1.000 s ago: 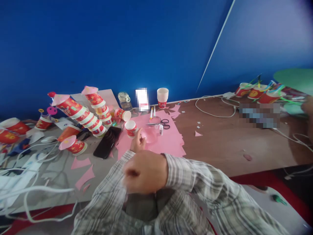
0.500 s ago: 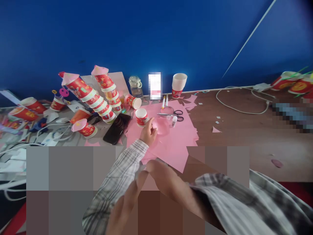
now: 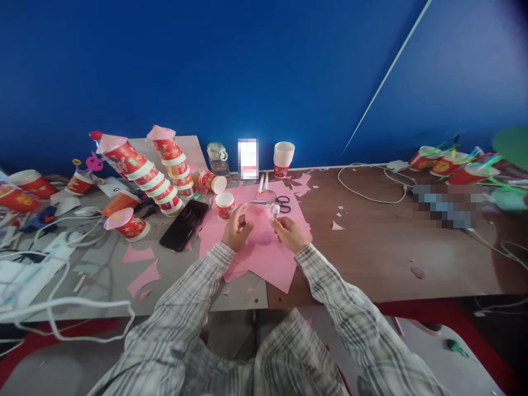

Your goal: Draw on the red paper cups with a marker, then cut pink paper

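My left hand (image 3: 236, 228) is curled on the left edge of a round pink paper piece (image 3: 259, 226), which it holds just above the pink paper sheets (image 3: 276, 264). My right hand (image 3: 291, 232) is at that piece's right edge with its fingers pinched together. Its fingertips touch the foot of a small white bottle (image 3: 275, 209). I cannot make out which of the two it grips. A red paper cup (image 3: 225, 206) stands just beyond my left hand. Black-handled scissors (image 3: 280, 203) lie behind the bottle.
A black phone (image 3: 184, 224) lies left of the sheets. Behind it lean two towers of stacked red cups (image 3: 144, 173). A white cup stack (image 3: 284, 158) and a glass jar (image 3: 217, 158) stand by the blue wall. White cables (image 3: 61, 264) trail at left, and another cable (image 3: 371, 192) at right.
My right hand has gone from close under the camera out to the pink piece beside my left hand. The view has also shifted.
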A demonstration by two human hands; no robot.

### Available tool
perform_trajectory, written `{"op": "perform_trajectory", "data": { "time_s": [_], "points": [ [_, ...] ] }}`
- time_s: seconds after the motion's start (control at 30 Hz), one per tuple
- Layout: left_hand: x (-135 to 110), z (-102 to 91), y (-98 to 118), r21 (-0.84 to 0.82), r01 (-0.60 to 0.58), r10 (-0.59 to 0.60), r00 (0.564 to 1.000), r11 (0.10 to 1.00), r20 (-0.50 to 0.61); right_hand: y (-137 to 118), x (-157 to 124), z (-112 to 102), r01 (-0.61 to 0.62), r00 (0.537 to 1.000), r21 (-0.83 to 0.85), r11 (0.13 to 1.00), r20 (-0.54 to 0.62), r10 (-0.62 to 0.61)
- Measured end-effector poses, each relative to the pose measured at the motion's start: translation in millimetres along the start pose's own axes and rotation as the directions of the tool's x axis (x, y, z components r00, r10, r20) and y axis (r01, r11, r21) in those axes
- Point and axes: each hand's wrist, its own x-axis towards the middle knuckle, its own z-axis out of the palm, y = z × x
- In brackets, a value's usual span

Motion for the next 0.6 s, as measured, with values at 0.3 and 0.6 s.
{"op": "perform_trajectory", "data": {
  "time_s": [0.3,0.6],
  "points": [
    [-4,-19.6,14,0.031,-0.126,0.130,0.957,0.992,-0.258,-21,8,-1,0.040,0.994,-0.018,0.999,-0.097,-0.042],
    [25,-46.2,-21,0.365,0.108,0.036,0.930,0.925,-0.367,-92,58,-14,0.221,0.875,-0.402,0.888,-0.320,-0.363]
  ]
}}
